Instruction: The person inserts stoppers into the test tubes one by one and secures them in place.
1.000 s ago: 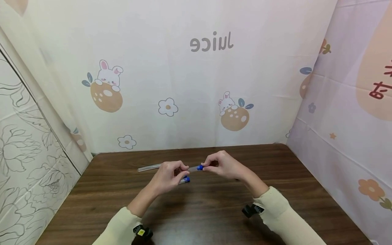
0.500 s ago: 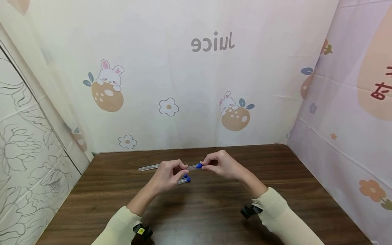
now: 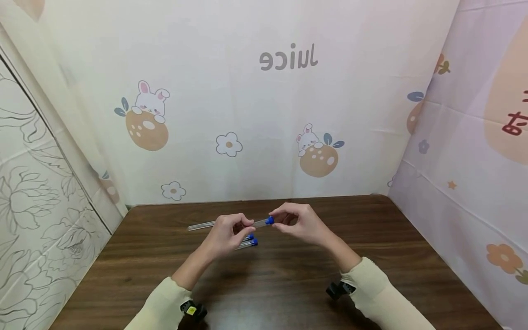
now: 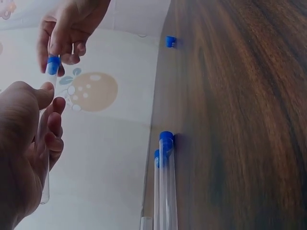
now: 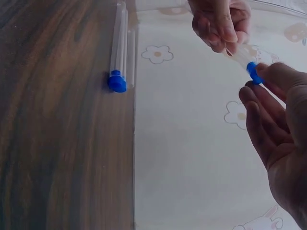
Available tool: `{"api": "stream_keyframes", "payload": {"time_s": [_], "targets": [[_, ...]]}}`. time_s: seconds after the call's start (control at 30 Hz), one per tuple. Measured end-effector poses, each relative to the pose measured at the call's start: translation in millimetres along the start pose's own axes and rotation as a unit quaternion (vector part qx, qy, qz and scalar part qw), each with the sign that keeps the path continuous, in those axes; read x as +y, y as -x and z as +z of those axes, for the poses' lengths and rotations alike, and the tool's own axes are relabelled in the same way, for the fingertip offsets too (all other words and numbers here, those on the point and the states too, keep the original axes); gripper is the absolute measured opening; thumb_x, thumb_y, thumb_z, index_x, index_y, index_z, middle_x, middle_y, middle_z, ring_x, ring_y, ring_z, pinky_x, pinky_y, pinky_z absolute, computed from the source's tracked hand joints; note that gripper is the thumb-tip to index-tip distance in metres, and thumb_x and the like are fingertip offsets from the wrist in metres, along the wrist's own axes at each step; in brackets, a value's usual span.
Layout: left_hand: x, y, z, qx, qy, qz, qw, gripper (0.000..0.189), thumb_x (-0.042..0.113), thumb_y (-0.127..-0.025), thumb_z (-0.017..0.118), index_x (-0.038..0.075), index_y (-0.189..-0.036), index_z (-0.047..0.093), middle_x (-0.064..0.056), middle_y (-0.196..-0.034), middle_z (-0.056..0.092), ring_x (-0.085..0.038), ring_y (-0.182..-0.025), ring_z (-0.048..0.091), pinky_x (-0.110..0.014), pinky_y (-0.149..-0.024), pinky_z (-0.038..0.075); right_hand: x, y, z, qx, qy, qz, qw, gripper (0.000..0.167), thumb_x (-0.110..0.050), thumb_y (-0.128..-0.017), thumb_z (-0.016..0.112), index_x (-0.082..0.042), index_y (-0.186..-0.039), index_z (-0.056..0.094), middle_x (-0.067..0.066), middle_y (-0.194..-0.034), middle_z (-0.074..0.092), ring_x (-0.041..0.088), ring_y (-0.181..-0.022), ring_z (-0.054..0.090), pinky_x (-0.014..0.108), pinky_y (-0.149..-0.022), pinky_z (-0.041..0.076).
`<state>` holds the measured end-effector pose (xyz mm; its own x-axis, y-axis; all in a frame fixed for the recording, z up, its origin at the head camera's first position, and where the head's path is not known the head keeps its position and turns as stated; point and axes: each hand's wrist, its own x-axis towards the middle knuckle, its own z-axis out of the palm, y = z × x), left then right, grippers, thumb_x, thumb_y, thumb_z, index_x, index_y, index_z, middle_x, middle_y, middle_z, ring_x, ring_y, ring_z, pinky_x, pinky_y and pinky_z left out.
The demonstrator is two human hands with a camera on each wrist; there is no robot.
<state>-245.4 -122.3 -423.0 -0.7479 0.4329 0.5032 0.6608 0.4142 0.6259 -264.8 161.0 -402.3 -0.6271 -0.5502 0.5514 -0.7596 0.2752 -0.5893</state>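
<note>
A clear test tube [image 3: 261, 223] with a blue cap [image 3: 270, 220] is held above the table, tilted slightly up to the right. My left hand [image 3: 228, 234] grips the tube's body between thumb and curled fingers, hiding much of it. At the capped end is my right hand [image 3: 303, 223], with thumb and forefinger around the cap. In the right wrist view the thumb touches the cap [image 5: 253, 73], which sits in the tube's mouth. Below my left hand lie two capped test tubes [image 4: 167, 177] side by side, partly hidden in the head view.
Behind my left hand an uncapped clear tube [image 3: 201, 225] lies on the brown wooden table [image 3: 264, 293]. A loose blue cap [image 4: 170, 41] stands farther right, hidden in the head view. A printed curtain [image 3: 255, 174] hangs along the table's back edge.
My right fingers have shifted and spread a little around the cap. The tube's capped end has tilted slightly upward; my left hand keeps its grip.
</note>
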Motion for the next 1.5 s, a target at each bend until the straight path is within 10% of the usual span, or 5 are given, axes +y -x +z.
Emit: {"api": "stream_keyframes", "payload": {"time_s": [0.5,0.93,1.23,1.5], "targets": [[0.0,1.9,7.5,0.027,-0.066,0.083,0.9940,0.011,0.006,-0.097,0.087,0.007,-0.095,0.076,-0.005,-0.087,0.079,0.004,-0.069,0.051,-0.016,-0.060,0.050,0.5,3.7,3.7,0.002,0.013,-0.024,0.9996,0.019,0.005,-0.092,0.087,-0.007,-0.106,0.084,0.006,-0.092,0.083,0.002,-0.077,0.067,0.028,-0.065,0.063],[-2.3,5.9,7.2,0.041,-0.085,0.091,0.9914,0.013,0.005,-0.097,0.087,0.009,-0.091,0.076,-0.002,-0.081,0.071,0.002,-0.068,0.049,-0.016,-0.060,0.046,-3.9,4.1,13.7,0.015,-0.018,0.100,0.9947,0.009,-0.006,-0.096,0.086,-0.008,-0.105,0.086,0.006,-0.092,0.083,0.004,-0.077,0.068,0.024,-0.069,0.061],[-1.5,1.8,5.6,0.059,-0.103,0.125,0.9850,0.014,0.003,-0.094,0.089,0.008,-0.092,0.076,-0.002,-0.083,0.072,-0.001,-0.067,0.053,-0.014,-0.060,0.048,-4.7,1.2,12.5,0.032,-0.027,0.118,0.9921,0.007,-0.006,-0.096,0.086,-0.005,-0.103,0.085,0.009,-0.090,0.083,0.005,-0.072,0.066,0.023,-0.065,0.057],[-2.8,2.5,5.1,0.047,-0.062,0.094,0.9925,0.011,0.002,-0.096,0.087,0.007,-0.097,0.077,-0.004,-0.085,0.075,0.004,-0.069,0.052,-0.016,-0.060,0.050,-1.0,2.5,11.0,0.007,-0.031,0.113,0.9931,0.013,-0.007,-0.099,0.085,-0.008,-0.112,0.083,0.009,-0.098,0.083,0.005,-0.081,0.070,0.024,-0.073,0.061]]}}
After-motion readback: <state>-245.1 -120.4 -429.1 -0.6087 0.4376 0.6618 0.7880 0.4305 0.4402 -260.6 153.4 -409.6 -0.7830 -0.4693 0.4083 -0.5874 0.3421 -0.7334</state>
